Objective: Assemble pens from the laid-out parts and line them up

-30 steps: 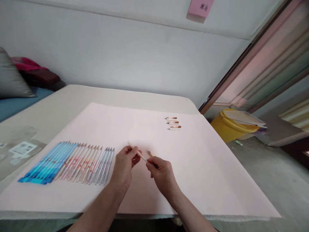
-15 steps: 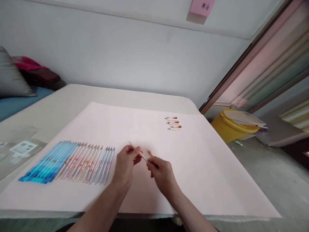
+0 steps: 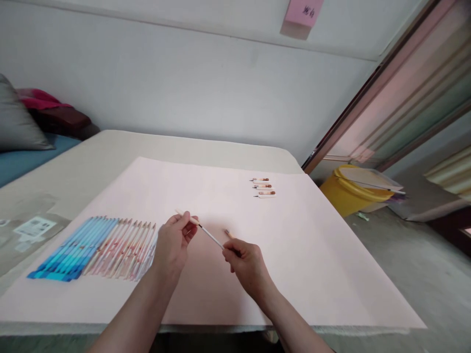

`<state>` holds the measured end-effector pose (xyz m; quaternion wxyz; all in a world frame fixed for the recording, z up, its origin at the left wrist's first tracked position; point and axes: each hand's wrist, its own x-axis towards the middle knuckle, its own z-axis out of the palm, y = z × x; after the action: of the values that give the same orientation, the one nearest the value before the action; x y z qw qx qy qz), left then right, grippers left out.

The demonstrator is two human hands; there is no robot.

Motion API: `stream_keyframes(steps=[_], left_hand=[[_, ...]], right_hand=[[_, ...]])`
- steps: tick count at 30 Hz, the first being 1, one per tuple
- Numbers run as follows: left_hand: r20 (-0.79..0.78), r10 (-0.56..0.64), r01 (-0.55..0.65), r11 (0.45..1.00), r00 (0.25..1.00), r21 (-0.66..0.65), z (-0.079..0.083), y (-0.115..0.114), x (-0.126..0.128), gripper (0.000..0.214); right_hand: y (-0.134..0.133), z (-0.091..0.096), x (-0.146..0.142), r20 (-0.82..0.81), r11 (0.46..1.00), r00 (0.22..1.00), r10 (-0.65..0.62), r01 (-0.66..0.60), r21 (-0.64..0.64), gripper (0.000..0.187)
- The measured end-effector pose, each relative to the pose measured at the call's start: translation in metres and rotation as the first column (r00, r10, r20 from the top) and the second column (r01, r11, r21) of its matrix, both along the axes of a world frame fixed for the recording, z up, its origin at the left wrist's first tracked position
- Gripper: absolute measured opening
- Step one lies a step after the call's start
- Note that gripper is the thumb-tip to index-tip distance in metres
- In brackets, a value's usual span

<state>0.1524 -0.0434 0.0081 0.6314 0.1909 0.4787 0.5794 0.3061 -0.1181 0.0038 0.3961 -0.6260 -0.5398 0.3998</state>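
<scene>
My left hand (image 3: 175,240) is closed on a slim cream pen barrel (image 3: 179,213), whose pointed end sticks out past the fingers. From its other end a thin white pen refill (image 3: 210,234) runs across to my right hand (image 3: 246,260), which pinches the refill's tail. A short pen part with a brown end (image 3: 228,233) also juts up from my right hand's grip. At the left lie blue pens (image 3: 79,245) and pinkish-white pens (image 3: 119,247) in a tight row. My left hand and forearm hide most of the greyish pens at the row's right end.
Three short brown-and-cream pen parts with white dark-tipped pieces (image 3: 265,193) lie at the back right of the pale pink sheet (image 3: 312,274). A plastic bag with a label (image 3: 35,225) rests at the left. A yellow bin (image 3: 336,191) stands beyond the table's right side.
My left hand has moved left with the barrel, baring a length of white refill between the hands. My right hand has stayed nearly in place. More of the greyish pens are covered now.
</scene>
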Motion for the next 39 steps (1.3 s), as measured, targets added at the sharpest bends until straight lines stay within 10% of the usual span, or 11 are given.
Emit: stream_keyframes(steps=[32,39], left_hand=[[0.396,0.025,0.094,0.956,0.918,-0.279,-0.005,0.017,-0.016,0.009],[0.268,0.001,0.068,0.967,0.963,-0.247,-0.006,0.016,-0.012,0.008]], right_hand=[[-0.005,0.013,0.005,-0.044,0.979,0.994,-0.101,0.107,0.172,0.015],[0.002,0.013,0.006,-0.404,0.978,0.891,-0.207,0.185,-0.094,0.012]])
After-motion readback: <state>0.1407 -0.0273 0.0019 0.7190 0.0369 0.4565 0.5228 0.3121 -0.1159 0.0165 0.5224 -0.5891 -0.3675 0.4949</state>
